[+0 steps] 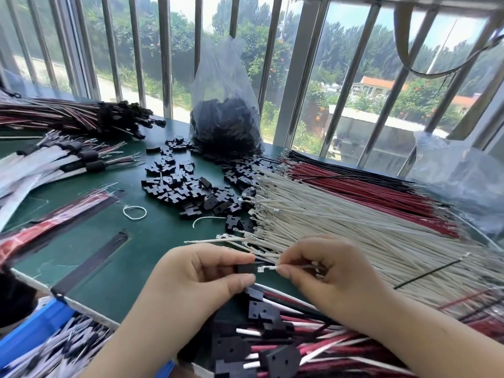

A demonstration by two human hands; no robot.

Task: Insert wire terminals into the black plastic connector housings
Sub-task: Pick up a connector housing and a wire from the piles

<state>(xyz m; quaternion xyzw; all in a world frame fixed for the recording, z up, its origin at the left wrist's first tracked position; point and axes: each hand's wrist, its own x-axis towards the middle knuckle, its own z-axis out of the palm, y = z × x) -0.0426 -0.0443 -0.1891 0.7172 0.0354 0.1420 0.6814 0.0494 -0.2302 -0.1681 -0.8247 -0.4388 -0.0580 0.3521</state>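
- Left hand [201, 274]: fingers [240, 259] pinched a black connector housing [245, 268], thumb above & forefinger below, opening facing right.
- Right hand [324, 271]: fingertips [283, 268] pinched a white wire [308, 267] just behind its metal terminal [263, 268]; rest of the wire ran back under the palm.
- Terminal tip sat at the housing's mouth, touching or nearly so – couldn't tell if it was partly in.
- Step in hand, by my read: feeding one white-wire terminal into the housing. Next move prob. needs the terminal lined up w/ the cavity, pushed straight in till seated, housing held steady.
- Just below the hands: pile of finished assemblies [272, 339], black housings w/ red, white & black leads.
- Right of the hands: fanned stack of white wires [341, 214], terminals pointing left; red wires [368, 186] & black ones behind it.
- Centre of green tabletop [152, 241]: loose black housings [185, 184] scattered in a heap.
- Containers: clear plastic bag [223, 85] by the window, standing, lower part full of black housings; blue bin [35, 328] at lower left, contents blurred – looked like wires w/ black parts.
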